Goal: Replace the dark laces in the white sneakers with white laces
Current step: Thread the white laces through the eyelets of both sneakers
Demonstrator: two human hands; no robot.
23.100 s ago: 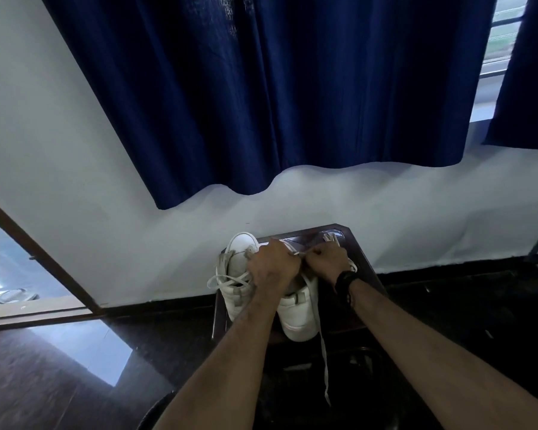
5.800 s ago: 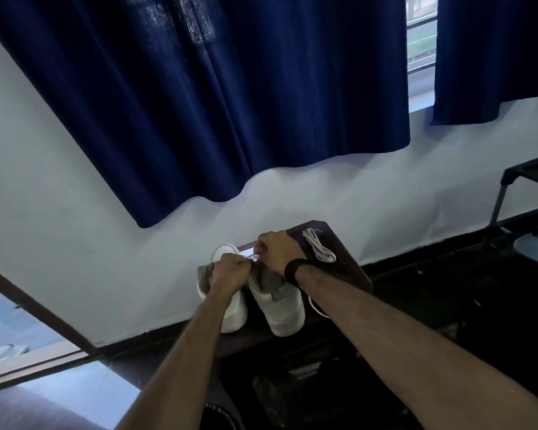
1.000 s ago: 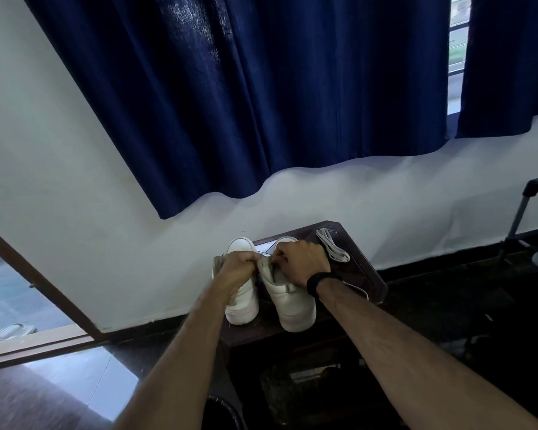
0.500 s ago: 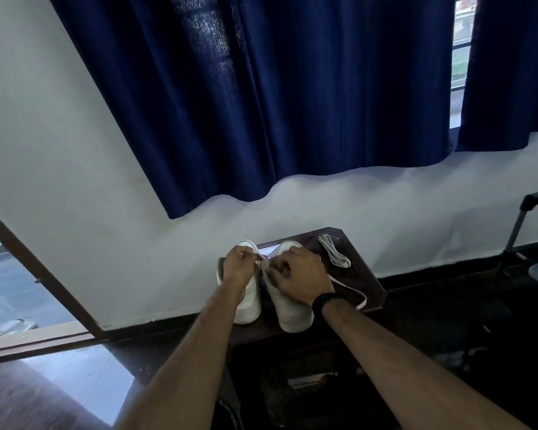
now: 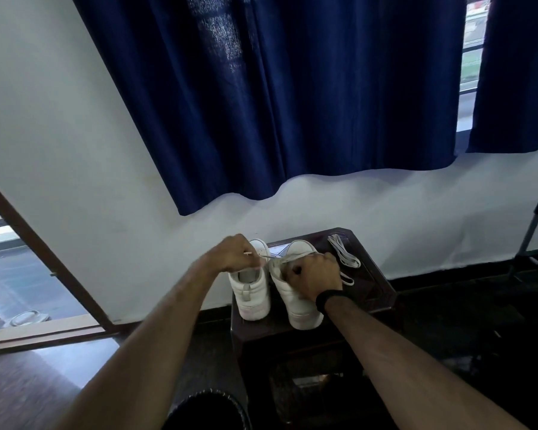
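A white plastered wall (image 5: 75, 119) fills most of the view, with long navy blue curtains (image 5: 292, 88) hanging over a window and an open doorway with a brown wooden frame (image 5: 44, 259) at the left. The floor (image 5: 28, 383) below is dark and glossy.

Against the wall stands a small dark wooden table (image 5: 373, 293). On it sit two white leather sneakers side by side, heels toward the person and long axes running away toward the wall: the left white sneaker (image 5: 251, 294) and the right white sneaker (image 5: 297, 305), just beside one another. A spare flat white lace (image 5: 343, 257) lies in loose folds on the table's far right part, beside the right sneaker.

The right hand (image 5: 312, 274) rests on top of the right sneaker, fingers curled down over its tongue and eyelets; whether they pinch a lace there is hidden. The left hand (image 5: 235, 254) hovers above the left sneaker's opening, fingers pressed together, pinching the end of a thin white lace strand (image 5: 280, 259). That strand runs taut to the right, from the left hand's fingers across to the right sneaker's throat under the right hand.

The coming move likely depends on this line: drawing the strand leftward through an eyelet while the nearer right hand steadies the shoe.
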